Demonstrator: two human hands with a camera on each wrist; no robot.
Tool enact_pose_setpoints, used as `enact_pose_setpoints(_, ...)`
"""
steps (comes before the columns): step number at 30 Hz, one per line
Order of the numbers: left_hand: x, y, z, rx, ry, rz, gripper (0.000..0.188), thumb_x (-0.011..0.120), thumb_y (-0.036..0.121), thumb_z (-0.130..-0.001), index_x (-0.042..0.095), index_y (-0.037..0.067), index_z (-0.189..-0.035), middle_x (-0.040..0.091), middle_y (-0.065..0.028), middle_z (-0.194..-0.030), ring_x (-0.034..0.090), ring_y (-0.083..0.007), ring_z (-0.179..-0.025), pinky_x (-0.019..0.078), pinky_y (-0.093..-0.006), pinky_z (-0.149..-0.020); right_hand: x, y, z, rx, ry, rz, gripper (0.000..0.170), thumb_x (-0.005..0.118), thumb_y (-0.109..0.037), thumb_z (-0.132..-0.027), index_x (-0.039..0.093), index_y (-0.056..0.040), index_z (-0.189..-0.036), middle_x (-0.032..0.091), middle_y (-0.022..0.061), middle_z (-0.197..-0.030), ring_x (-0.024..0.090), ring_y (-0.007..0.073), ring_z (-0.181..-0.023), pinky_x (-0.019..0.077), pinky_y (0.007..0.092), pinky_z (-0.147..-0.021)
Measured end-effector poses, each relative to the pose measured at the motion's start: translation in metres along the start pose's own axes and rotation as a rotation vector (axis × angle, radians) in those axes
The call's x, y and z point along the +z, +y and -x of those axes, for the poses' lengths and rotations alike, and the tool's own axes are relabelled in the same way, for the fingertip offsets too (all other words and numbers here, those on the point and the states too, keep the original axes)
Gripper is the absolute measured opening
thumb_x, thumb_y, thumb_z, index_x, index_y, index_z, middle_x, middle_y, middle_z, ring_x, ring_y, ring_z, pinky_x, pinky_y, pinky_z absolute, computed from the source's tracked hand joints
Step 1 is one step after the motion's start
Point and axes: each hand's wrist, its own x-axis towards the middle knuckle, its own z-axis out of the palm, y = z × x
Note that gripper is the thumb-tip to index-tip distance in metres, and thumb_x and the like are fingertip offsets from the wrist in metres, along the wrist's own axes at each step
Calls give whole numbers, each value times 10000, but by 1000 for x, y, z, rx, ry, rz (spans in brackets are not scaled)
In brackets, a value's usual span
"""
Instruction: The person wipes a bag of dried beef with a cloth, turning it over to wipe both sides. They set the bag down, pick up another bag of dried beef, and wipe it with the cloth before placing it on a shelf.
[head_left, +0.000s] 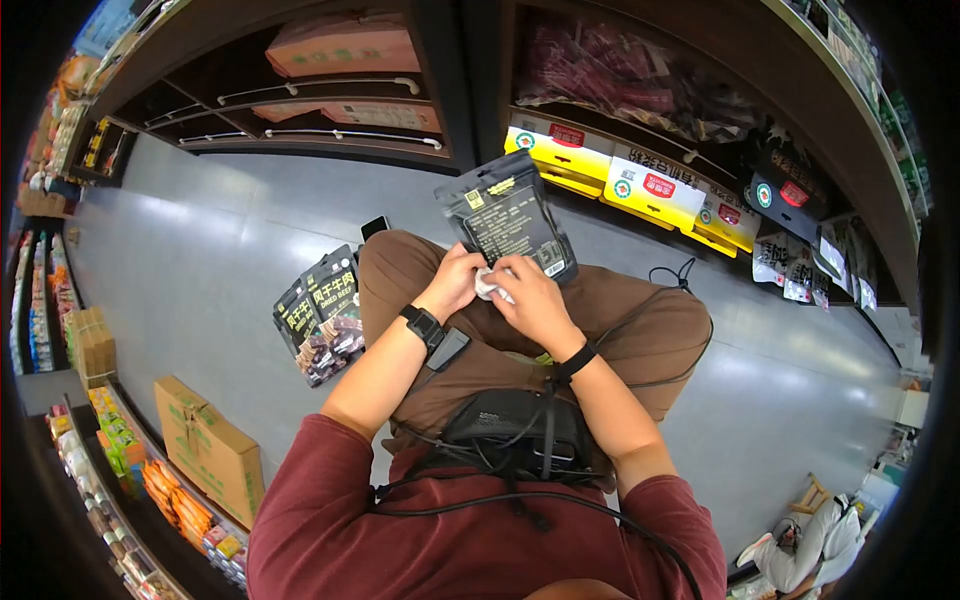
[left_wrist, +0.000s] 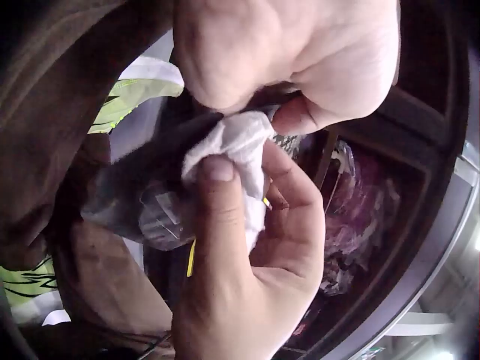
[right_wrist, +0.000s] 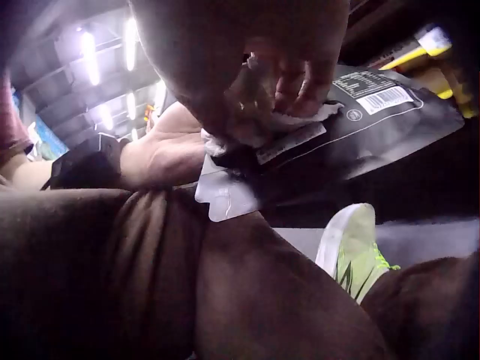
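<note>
A black snack pouch [head_left: 510, 215] stands tilted over my lap, its back panel of printed text and barcode towards me. My left hand [head_left: 455, 280] grips its near edge on the left. Pinched between my right thumb and fingers, a crumpled white cloth [left_wrist: 232, 142] lies against the pouch. My right hand [head_left: 530, 300] is right beside my left. From below, the right wrist view shows the pouch [right_wrist: 375, 124] with the cloth bunched under the fingers. Two similar pouches labelled dried beef [head_left: 320, 315] lie on the floor left of my knee.
A phone [head_left: 374, 228] is on the floor by my left knee. Yellow and white display boxes [head_left: 650, 190] line the shelf ahead. A cardboard box [head_left: 205, 440] stands behind at left. Thin black cables [head_left: 640, 385] run across my lap. Someone's legs [head_left: 815, 545] show at lower right.
</note>
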Motion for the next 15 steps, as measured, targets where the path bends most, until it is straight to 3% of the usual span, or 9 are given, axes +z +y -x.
enact_pose_setpoints(4, 7, -2, -1, 27, 27, -3, 466, 422, -120, -814, 538, -25, -1255, 623, -133, -1232, 602, -248, -1119, 466, -381, -1003, -8, 18, -3, 98, 189, 67, 248, 716, -82, -774, 667, -131, -1012, 586, 66, -1051, 597, 293, -980, 518, 396, -795)
enact_pose_setpoints(7, 7, -4, -2, 19, 13, -2, 478, 418, -125, -827, 512, -28, -1285, 596, -138, -1283, 575, -252, -1161, 445, -391, -1028, -18, 52, -1, 287, 359, 124, 261, 713, -85, -777, 658, -104, -1032, 598, 96, -1063, 593, 323, -994, 503, 414, -830)
enact_pose_setpoints(10, 7, -4, -1, 16, 29, 48, 473, 416, -125, -834, 501, -31, -1289, 598, -140, -1280, 577, -261, -1159, 441, -399, -1039, -20, 65, 4, 329, 384, 101, 234, 714, -91, -780, 664, -91, -1009, 601, 105, -1058, 593, 330, -995, 497, 414, -843)
enact_pose_setpoints(11, 7, -1, -3, 23, 49, 75, 446, 417, -122, -838, 505, -37, -1267, 600, -144, -1267, 578, -264, -1159, 443, -395, -1036, -17, 66, 5, 329, 386, 101, 234, 714, -91, -780, 664, -91, -1009, 601, 105, -1058, 593, 330, -995, 497, 414, -843)
enact_pose_setpoints(13, 2, -1, -5, 27, 70, 105, 418, 419, -118, -842, 509, -44, -1244, 603, -148, -1254, 579, -267, -1159, 445, -390, -1033, -13, 48, 2, 158, 284, 79, 210, 713, -91, -780, 670, -90, -987, 603, 103, -1042, 595, 329, -983, 495, 409, -844)
enact_pose_setpoints(15, -1, 2, -6, 106, 289, 49, 323, 451, -88, -838, 552, -44, -1141, 630, -157, -1182, 604, -281, -1125, 482, -410, -994, -8, 20, 0, 43, 126, -29, 231, 728, -89, -751, 669, -90, -974, 598, 86, -1020, 591, 314, -954, 497, 395, -841)
